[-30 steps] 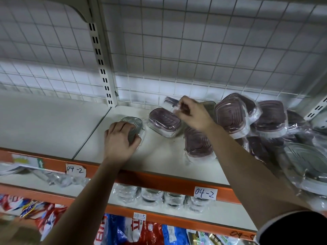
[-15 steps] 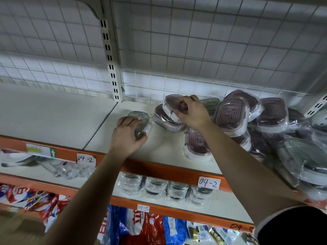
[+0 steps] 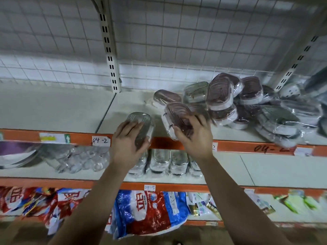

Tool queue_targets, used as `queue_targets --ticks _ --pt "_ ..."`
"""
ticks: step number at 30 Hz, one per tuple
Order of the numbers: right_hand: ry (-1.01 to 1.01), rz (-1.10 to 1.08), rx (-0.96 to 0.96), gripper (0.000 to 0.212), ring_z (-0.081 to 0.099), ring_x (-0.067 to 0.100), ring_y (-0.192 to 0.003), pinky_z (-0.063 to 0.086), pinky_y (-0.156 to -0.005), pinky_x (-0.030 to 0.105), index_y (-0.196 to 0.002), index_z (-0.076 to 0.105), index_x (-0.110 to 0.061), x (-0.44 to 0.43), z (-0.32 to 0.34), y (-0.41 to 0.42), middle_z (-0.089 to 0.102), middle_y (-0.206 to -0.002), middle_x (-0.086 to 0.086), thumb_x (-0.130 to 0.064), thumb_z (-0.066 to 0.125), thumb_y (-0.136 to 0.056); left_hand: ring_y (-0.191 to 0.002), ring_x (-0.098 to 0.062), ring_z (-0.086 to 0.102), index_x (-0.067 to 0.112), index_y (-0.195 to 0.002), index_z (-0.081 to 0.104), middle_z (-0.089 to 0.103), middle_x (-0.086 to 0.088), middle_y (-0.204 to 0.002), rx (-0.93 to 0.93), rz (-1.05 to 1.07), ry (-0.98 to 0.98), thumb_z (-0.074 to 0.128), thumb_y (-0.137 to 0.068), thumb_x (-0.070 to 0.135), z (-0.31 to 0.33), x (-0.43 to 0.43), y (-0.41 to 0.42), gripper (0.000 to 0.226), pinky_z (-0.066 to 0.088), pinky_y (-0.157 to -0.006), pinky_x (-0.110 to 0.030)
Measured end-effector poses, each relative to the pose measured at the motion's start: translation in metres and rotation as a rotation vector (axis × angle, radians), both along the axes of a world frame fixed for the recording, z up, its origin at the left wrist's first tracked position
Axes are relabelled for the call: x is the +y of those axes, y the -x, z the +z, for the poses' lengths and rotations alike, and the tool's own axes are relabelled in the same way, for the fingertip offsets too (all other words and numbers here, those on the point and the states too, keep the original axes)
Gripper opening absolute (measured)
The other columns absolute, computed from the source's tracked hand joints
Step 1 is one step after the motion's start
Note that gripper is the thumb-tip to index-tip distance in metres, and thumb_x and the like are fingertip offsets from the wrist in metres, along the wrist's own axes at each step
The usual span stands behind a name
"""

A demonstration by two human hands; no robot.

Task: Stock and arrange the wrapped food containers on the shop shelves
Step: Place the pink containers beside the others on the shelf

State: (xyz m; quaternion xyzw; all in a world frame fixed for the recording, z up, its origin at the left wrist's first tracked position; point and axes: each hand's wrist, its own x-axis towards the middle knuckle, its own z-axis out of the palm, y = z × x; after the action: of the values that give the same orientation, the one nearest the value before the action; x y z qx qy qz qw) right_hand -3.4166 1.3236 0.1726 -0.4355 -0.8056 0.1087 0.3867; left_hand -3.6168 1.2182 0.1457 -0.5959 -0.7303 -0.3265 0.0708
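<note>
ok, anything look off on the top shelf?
Yes: the pile of wrapped containers on the right of the top shelf is jumbled, tilted and overlapping, unlike the neat row below. Left hand grips a grey-lidded container at the front edge; right hand holds a maroon-lidded container tilted.

The left hand [image 3: 127,138] covers the near end of the grey-lidded container [image 3: 139,121]. The right hand [image 3: 194,137] hides the near half of the maroon-lidded container [image 3: 177,114]. Behind the right wrist, a shelf label [image 3: 214,146] shows only a "2". At the frame's right edge the pile of wrapped containers [image 3: 283,117] blurs and is cut off.
</note>
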Motion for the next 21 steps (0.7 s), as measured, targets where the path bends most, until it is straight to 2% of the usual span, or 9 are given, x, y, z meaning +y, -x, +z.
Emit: queue_targets --ticks 3,7,11,15,21 --pt "-0.041 -0.018 -0.044 0.048 0.058 0.032 -0.099 0.039 -0.09 0.038 -0.108 0.068 -0.009 -0.03 -0.014 -0.01 0.06 -0.111 0.011 -0.047 0.065 -0.081 -0.128 -0.034 0.049 0.007 -0.125 0.065 0.062 -0.009 -0.129 0.014 -0.049 -0.009 0.048 -0.085 0.049 -0.005 -0.024 -0.008 0.06 0.044 -0.102 -0.05" --pt "-0.014 -0.049 -0.04 0.054 0.056 0.03 -0.105 0.039 -0.089 0.036 -0.113 0.067 -0.013 -0.068 -0.033 -0.027 0.059 -0.119 0.006 -0.056 0.056 -0.08 -0.125 -0.035 0.052 0.004 -0.121 0.067 0.064 -0.01 -0.126 0.041 -0.115 -0.117 0.055 -0.085 0.042 -0.016 -0.053 -0.023 0.054 0.045 -0.103 -0.05" --pt "-0.049 -0.081 -0.023 0.05 0.055 0.029 -0.109 0.034 -0.095 0.03 -0.113 0.065 -0.011 -0.091 -0.053 -0.051 0.058 -0.122 0.008 -0.05 0.061 -0.083 -0.118 -0.03 0.056 0.004 -0.115 0.07 0.067 -0.007 -0.119 0.032 -0.168 -0.239 0.061 -0.084 0.038 -0.041 -0.077 -0.033 0.047 0.048 -0.099 -0.044" --pt "-0.045 -0.103 0.021 0.045 0.057 0.026 -0.107 0.041 -0.092 0.038 -0.11 0.066 -0.009 -0.107 -0.079 -0.071 0.059 -0.12 0.007 -0.045 0.061 -0.083 -0.117 -0.028 0.057 0.004 -0.116 0.07 0.068 -0.006 -0.119 0.004 -0.155 -0.148 0.058 -0.086 0.044 -0.073 -0.094 -0.045 0.052 0.047 -0.1 -0.035" --pt "0.084 -0.138 -0.007 0.048 0.058 0.032 -0.102 0.046 -0.086 0.039 -0.109 0.068 -0.007 -0.108 -0.132 -0.094 0.062 -0.118 0.009 -0.046 0.059 -0.083 -0.116 -0.031 0.058 0.002 -0.115 0.07 0.068 -0.009 -0.12 -0.02 -0.189 0.013 0.057 -0.086 0.043 -0.116 -0.084 -0.069 0.052 0.049 -0.1 -0.04"
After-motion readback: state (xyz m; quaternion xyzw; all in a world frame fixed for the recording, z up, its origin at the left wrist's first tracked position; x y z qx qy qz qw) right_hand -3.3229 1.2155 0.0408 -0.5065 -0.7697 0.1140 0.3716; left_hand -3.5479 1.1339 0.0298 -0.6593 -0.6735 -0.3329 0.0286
